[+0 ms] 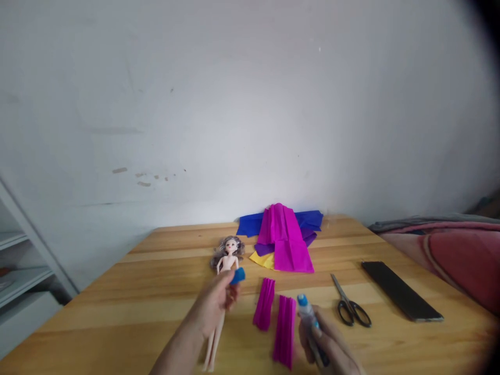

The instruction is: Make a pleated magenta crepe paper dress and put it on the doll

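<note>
My left hand (216,301) is closed in a pinch on a small blue cap (237,275), held just above a doll. The doll (227,256) lies on its back on the wooden table (117,307), its head toward the wall and its legs running under my left hand. My right hand (328,344) grips a glue bottle (305,308) with a blue tip pointing away from me. Two pleated magenta paper strips (264,303) (285,330) lie between my hands, the nearer one touching my right hand's side.
A pile of magenta, blue, purple and yellow crepe paper (285,237) lies at the table's far edge by the wall. Black-handled scissors (350,302) and a dark flat slab (400,289) lie to the right. A white shelf (15,260) stands left, bedding (449,250) right.
</note>
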The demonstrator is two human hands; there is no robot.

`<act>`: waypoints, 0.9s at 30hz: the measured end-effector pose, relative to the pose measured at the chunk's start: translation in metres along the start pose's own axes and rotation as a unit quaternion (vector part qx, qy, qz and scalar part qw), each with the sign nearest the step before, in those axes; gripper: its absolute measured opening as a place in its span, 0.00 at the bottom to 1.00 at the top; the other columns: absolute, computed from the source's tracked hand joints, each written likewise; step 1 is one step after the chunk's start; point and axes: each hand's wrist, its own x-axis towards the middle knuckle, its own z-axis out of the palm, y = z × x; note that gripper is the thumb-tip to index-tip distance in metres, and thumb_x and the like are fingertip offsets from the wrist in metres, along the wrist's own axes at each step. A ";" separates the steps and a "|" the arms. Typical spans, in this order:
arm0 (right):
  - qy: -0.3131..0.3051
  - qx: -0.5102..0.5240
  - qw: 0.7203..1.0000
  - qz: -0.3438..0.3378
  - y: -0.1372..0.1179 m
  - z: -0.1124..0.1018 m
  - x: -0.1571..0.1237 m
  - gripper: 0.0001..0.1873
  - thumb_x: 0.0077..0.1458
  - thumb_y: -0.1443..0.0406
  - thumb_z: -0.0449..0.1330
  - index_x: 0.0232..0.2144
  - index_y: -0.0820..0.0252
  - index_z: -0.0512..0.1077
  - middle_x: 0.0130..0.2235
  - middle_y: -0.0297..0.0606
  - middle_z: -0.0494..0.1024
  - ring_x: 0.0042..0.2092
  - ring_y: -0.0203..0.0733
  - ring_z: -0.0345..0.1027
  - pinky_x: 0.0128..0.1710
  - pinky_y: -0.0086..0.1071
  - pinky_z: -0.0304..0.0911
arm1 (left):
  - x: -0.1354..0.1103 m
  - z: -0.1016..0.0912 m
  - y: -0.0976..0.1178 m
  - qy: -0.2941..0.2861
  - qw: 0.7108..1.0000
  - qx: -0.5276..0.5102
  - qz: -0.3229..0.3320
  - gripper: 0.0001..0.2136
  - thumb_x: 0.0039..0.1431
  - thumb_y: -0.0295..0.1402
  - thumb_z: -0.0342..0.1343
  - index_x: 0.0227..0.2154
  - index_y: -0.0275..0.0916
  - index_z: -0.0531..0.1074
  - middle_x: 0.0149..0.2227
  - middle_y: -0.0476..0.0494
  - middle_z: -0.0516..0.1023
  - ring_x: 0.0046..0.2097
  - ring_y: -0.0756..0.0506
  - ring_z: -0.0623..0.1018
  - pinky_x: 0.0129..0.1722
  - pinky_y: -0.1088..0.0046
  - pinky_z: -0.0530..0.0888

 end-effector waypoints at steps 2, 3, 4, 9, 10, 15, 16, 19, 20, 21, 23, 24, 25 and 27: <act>-0.014 0.072 0.997 -0.010 -0.005 -0.009 0.009 0.20 0.50 0.48 0.58 0.36 0.58 0.73 0.27 0.36 0.72 0.24 0.35 0.62 0.25 0.28 0.59 | 0.012 -0.034 0.002 0.116 0.971 0.197 0.069 0.20 0.53 0.50 0.48 0.36 0.36 0.67 0.29 0.46 0.74 0.29 0.49 0.74 0.25 0.76 0.64; -0.004 0.100 0.995 -0.013 -0.007 -0.014 0.013 0.20 0.50 0.49 0.59 0.35 0.58 0.72 0.29 0.36 0.72 0.25 0.34 0.62 0.24 0.27 0.58 | 0.019 -0.053 0.004 0.189 0.919 0.336 0.079 0.19 0.54 0.49 0.45 0.35 0.37 0.67 0.30 0.44 0.75 0.31 0.46 0.75 0.27 0.74 0.66; 0.014 0.122 0.992 -0.012 -0.009 -0.018 0.017 0.19 0.49 0.50 0.61 0.34 0.59 0.72 0.30 0.37 0.73 0.25 0.34 0.62 0.23 0.26 0.58 | 0.026 -0.070 0.004 0.227 0.892 0.385 0.072 0.18 0.54 0.48 0.47 0.34 0.36 0.67 0.31 0.42 0.75 0.33 0.42 0.75 0.29 0.71 0.66; 0.076 0.205 0.975 0.040 -0.009 -0.031 0.020 0.18 0.47 0.50 0.62 0.35 0.57 0.71 0.25 0.32 0.69 0.20 0.29 0.55 0.16 0.23 0.49 | 0.049 -0.122 -0.003 0.283 0.798 0.531 0.024 0.08 0.50 0.37 0.52 0.29 0.37 0.67 0.33 0.36 0.75 0.40 0.31 0.74 0.35 0.63 0.65; 0.071 0.218 0.972 0.053 -0.008 -0.032 0.020 0.18 0.47 0.51 0.62 0.35 0.56 0.71 0.24 0.32 0.69 0.19 0.29 0.54 0.15 0.23 0.48 | 0.051 -0.124 -0.007 0.276 0.787 0.551 0.018 0.06 0.50 0.35 0.52 0.28 0.37 0.67 0.34 0.36 0.75 0.41 0.32 0.75 0.35 0.63 0.65; 0.048 0.255 0.964 0.064 -0.006 -0.037 0.019 0.18 0.42 0.53 0.66 0.33 0.55 0.70 0.29 0.36 0.73 0.22 0.33 0.60 0.15 0.24 0.52 | 0.059 -0.124 -0.019 0.247 0.756 0.607 -0.010 0.07 0.54 0.34 0.49 0.31 0.37 0.68 0.37 0.33 0.76 0.41 0.34 0.76 0.35 0.65 0.66; 0.052 0.258 0.963 0.062 -0.006 -0.039 0.019 0.18 0.41 0.55 0.67 0.34 0.55 0.71 0.30 0.36 0.74 0.24 0.34 0.62 0.16 0.24 0.53 | 0.058 -0.123 -0.018 0.249 0.750 0.613 -0.016 0.07 0.54 0.35 0.50 0.31 0.37 0.68 0.38 0.33 0.76 0.41 0.33 0.76 0.34 0.65 0.67; 0.082 0.261 0.960 0.058 -0.002 -0.043 0.023 0.17 0.38 0.61 0.70 0.33 0.56 0.73 0.30 0.36 0.74 0.28 0.35 0.65 0.19 0.22 0.56 | 0.049 -0.114 -0.006 0.272 0.730 0.626 -0.031 0.11 0.54 0.37 0.50 0.35 0.35 0.68 0.40 0.28 0.75 0.41 0.31 0.75 0.33 0.63 0.67; 0.096 0.261 0.959 0.055 -0.001 -0.043 0.026 0.17 0.38 0.62 0.71 0.33 0.57 0.73 0.30 0.36 0.74 0.28 0.34 0.64 0.18 0.21 0.55 | 0.043 -0.105 -0.001 0.281 0.725 0.628 -0.029 0.12 0.55 0.38 0.49 0.37 0.34 0.68 0.41 0.26 0.74 0.42 0.31 0.74 0.33 0.62 0.67; 0.109 0.262 0.957 0.052 0.000 -0.043 0.029 0.17 0.37 0.64 0.71 0.33 0.57 0.74 0.31 0.35 0.74 0.26 0.32 0.63 0.18 0.21 0.54 | 0.034 -0.092 0.003 0.290 0.719 0.631 -0.016 0.14 0.56 0.39 0.47 0.39 0.34 0.67 0.42 0.27 0.74 0.44 0.32 0.73 0.35 0.62 0.67; 0.125 0.269 0.954 0.049 0.001 -0.040 0.037 0.17 0.36 0.66 0.71 0.33 0.58 0.75 0.33 0.35 0.75 0.24 0.28 0.60 0.17 0.21 0.55 | 0.012 -0.057 0.005 0.280 0.729 0.623 0.049 0.13 0.58 0.38 0.46 0.42 0.36 0.67 0.41 0.34 0.74 0.43 0.38 0.74 0.37 0.66 0.67; 0.126 0.274 0.952 0.050 0.000 -0.038 0.041 0.17 0.36 0.67 0.71 0.33 0.59 0.75 0.35 0.35 0.75 0.24 0.28 0.60 0.18 0.21 0.57 | 0.000 -0.035 0.002 0.242 0.746 0.615 0.078 0.12 0.60 0.37 0.44 0.41 0.39 0.67 0.40 0.39 0.75 0.40 0.41 0.74 0.37 0.68 0.67; 0.122 0.277 0.952 0.050 -0.001 -0.034 0.045 0.18 0.35 0.68 0.72 0.33 0.59 0.76 0.36 0.35 0.75 0.25 0.29 0.62 0.21 0.22 0.60 | -0.012 -0.012 -0.003 0.198 0.765 0.606 0.096 0.11 0.61 0.36 0.43 0.40 0.41 0.68 0.39 0.43 0.75 0.39 0.44 0.74 0.37 0.70 0.67; 0.103 0.277 0.954 0.047 -0.004 -0.027 0.051 0.19 0.34 0.69 0.72 0.34 0.58 0.75 0.37 0.35 0.75 0.30 0.32 0.65 0.27 0.24 0.65 | -0.031 0.033 -0.018 0.110 0.773 0.611 0.131 0.08 0.59 0.31 0.46 0.35 0.40 0.70 0.39 0.43 0.74 0.41 0.44 0.73 0.42 0.70 0.66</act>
